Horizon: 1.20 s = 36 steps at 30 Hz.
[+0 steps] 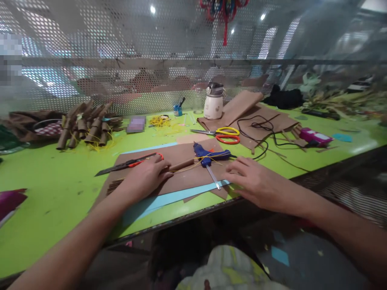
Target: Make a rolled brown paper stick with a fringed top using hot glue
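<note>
My left hand (148, 174) is closed around the near end of a thin brown paper roll (183, 164), over a brown paper sheet (178, 183). Thin yellow strands run from the roll across a blue hot glue gun (204, 155), from which a clear glue stick (213, 177) juts out. My right hand (256, 181) is at the sheet's right edge, close to the glue gun, its fingers loosely bent and apart with nothing visible in them. Just beyond my left hand lies a utility knife (130, 163) with an orange-red and black handle. Light blue paper (181, 193) shows under the sheet.
Scissors (223, 133) with yellow and orange handles lie behind the glue gun. A white bottle (213, 102), brown paper (242, 114) and a black cord (266, 129) are farther back. Bundled brown rolls (87, 125) and yellow strands (160, 121) lie left. The green table's (60, 193) front edge is near.
</note>
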Available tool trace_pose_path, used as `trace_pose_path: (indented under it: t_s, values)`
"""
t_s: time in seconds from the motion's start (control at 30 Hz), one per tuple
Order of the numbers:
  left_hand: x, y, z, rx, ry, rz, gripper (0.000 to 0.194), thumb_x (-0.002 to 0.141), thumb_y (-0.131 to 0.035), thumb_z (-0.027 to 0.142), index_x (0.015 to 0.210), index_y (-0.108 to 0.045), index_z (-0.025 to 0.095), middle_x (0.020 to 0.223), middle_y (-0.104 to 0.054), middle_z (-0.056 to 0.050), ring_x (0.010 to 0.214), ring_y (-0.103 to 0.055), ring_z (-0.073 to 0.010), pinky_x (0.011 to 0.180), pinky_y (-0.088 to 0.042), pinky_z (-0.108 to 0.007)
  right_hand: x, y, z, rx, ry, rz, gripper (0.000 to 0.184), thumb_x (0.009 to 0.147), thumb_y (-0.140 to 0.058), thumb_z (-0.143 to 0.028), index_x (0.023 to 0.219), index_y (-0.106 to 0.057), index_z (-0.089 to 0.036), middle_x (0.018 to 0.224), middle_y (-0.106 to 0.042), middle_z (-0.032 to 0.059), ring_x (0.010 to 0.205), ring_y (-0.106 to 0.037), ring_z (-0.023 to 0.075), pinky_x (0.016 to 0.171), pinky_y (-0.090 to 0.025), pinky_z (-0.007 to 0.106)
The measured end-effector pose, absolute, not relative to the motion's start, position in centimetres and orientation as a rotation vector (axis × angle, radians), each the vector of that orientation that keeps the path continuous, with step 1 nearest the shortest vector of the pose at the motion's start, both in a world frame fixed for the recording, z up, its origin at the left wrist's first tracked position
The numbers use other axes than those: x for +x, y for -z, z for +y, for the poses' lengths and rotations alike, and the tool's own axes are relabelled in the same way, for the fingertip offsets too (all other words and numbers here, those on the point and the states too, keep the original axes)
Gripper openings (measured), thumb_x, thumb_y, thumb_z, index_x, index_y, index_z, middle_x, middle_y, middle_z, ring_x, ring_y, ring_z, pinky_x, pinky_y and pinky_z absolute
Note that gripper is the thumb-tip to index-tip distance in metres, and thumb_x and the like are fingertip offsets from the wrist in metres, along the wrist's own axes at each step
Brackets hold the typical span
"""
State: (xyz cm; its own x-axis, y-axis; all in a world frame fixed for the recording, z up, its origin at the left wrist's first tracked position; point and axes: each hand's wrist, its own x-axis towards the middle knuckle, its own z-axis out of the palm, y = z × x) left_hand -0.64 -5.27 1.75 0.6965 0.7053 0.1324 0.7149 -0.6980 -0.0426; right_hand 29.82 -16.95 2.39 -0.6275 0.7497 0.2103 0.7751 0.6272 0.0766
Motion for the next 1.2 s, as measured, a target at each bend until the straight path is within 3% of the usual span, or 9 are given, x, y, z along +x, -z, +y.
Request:
trace_pose_path:
  t_s: [0.23,0.47,0.63,0.77,0.93,1.03,1.2]
  values:
    - [-0.8,-2.0,-5.3,-2.847,0.148,-1.215,0.040,0.091,-0.041,0.046,0.108,-0.062,0.017,0.106,-0.058,-0.011,0.094,-0.057,-0.0264,0.079,-0.045,-0.037,29.4,-2.1,-16.1,-1.221,0.424,-2.750,0.027,0.083,-0.051,-0.005,0.106,-0.061,-0.014,0.106,-0.057,0.0145,0.100,-0.047,0.0286,0.084,-0.043,0.044]
    - [-0.5,-4.2,-7.1,-2.937,0.105,-1.246,0.049,0.090,-0.038,0.046,0.129,-0.049,0.019,0.113,-0.056,-0.010,0.100,-0.057,-0.0253,0.085,-0.045,-0.035,29.6,-0.9,-14.5,-1.099,0.421,-2.643,0.021,0.087,-0.044,-0.006,0.086,-0.064,-0.011,0.090,-0.061,0.0142,0.088,-0.051,0.0239,0.078,-0.046,0.039]
    - [-0.1,-5.4,-8.8,-3.044,0.061,-1.105,0.072,0.081,-0.045,0.067,0.139,-0.038,0.025,0.130,-0.049,-0.011,0.110,-0.054,-0.0291,0.088,-0.045,-0.037,30.1,-1.1,-13.4,-1.073,0.267,-2.524,0.022,0.087,-0.045,-0.006,0.085,-0.065,-0.013,0.089,-0.062,0.0111,0.083,-0.057,0.0199,0.074,-0.047,0.032]
    - [0.1,-4.9,-9.2,-3.056,0.026,-1.039,0.083,0.077,-0.052,0.067,0.144,-0.030,0.024,0.139,-0.041,-0.013,0.113,-0.053,-0.0322,0.092,-0.044,-0.041,30.0,-2.4,-12.3,-1.071,0.192,-2.447,0.021,0.088,-0.047,-0.009,0.087,-0.067,-0.014,0.091,-0.064,0.0107,0.085,-0.060,0.0198,0.075,-0.047,0.031]
    - [0.4,-4.4,-9.5,-3.036,0.016,-1.013,0.068,0.084,-0.051,0.049,0.144,-0.029,0.025,0.139,-0.041,-0.013,0.109,-0.056,-0.0307,0.090,-0.045,-0.042,29.8,-3.7,-11.4,-1.116,0.182,-2.407,0.020,0.088,-0.050,-0.013,0.083,-0.068,-0.016,0.087,-0.065,0.0085,0.083,-0.061,0.0196,0.076,-0.045,0.031]
    - [0.2,-4.4,-9.5,-3.033,0.039,-0.988,0.052,0.086,-0.047,0.036,0.136,-0.038,0.023,0.135,-0.045,-0.012,0.105,-0.057,-0.0280,0.089,-0.045,-0.040,30.0,-3.7,-11.2,-1.112,0.178,-2.405,0.018,0.088,-0.051,-0.014,0.083,-0.069,-0.017,0.088,-0.066,0.0075,0.084,-0.060,0.0192,0.077,-0.044,0.030]
    - [-0.1,-4.6,-9.3,-3.072,0.019,-0.978,0.047,0.082,-0.051,0.047,0.121,-0.050,0.020,0.130,-0.048,-0.012,0.097,-0.059,-0.0270,0.084,-0.046,-0.038,30.2,-4.0,-11.3,-1.122,0.169,-2.464,0.020,0.090,-0.049,-0.015,0.086,-0.069,-0.015,0.088,-0.065,0.0088,0.084,-0.060,0.0191,0.077,-0.045,0.031]
